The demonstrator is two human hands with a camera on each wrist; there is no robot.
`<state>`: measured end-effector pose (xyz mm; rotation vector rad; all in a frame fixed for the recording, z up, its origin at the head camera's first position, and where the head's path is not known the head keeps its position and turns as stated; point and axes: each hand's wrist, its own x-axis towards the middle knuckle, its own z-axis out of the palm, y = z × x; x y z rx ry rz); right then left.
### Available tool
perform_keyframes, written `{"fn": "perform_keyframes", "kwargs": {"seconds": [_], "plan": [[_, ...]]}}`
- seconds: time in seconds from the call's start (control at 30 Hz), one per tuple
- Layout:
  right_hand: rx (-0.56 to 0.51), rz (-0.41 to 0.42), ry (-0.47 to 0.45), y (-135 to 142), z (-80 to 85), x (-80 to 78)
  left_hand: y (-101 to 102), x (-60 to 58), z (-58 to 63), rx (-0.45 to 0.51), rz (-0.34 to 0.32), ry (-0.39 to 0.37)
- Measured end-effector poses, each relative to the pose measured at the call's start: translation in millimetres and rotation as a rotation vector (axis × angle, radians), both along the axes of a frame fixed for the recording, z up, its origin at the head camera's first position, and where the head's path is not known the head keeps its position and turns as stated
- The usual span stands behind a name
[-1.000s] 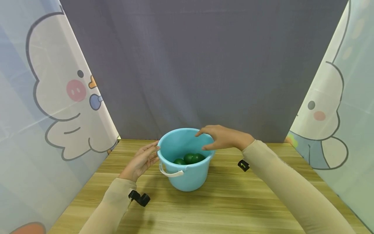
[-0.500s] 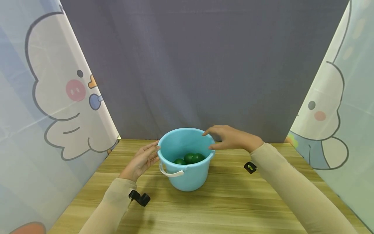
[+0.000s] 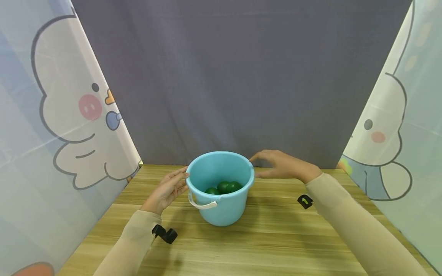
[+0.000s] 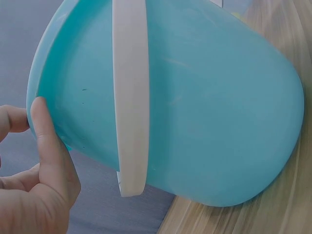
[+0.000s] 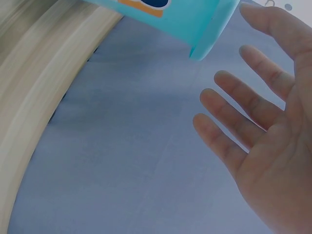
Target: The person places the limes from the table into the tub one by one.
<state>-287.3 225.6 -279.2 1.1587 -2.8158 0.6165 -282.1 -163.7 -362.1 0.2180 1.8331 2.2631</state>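
Note:
A light blue bucket (image 3: 222, 209) stands upright on the wooden table, its white handle (image 3: 203, 206) hanging down at the front left. Inside, at the bottom, lie several glossy dark green rounded items (image 3: 233, 187) that look like avocados. My left hand (image 3: 169, 188) is at the bucket's left rim, with relaxed fingers. In the left wrist view its thumb (image 4: 46, 122) touches the outside just under the lip. Just off the right rim, my right hand (image 3: 284, 165) holds nothing. Its fingers (image 5: 239, 102) are spread and slightly bent in the right wrist view.
The wooden table (image 3: 221, 253) extends around the bucket. A dark grey curtain (image 3: 241, 76) hangs behind it. Cloths with cartoon figures close off the left side (image 3: 65, 76) and the right side (image 3: 418, 153).
My right hand has moved rightward, from over the bucket's opening to just outside its right rim, empty throughout. My left hand and the bucket have stayed in place.

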Motion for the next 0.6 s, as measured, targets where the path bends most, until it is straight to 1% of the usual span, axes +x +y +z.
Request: {"fn": "perform_keyframes", "kwargs": {"seconds": [0.4,0.6], "plan": [[-0.002,-0.035,0.009,16,-6.8,3.2,-2,1.0,1.0,-0.008,-0.004,0.005],[0.006,-0.073,0.009,24,-13.7,6.4,-3,0.9,1.0,-0.010,-0.002,0.007]]}}
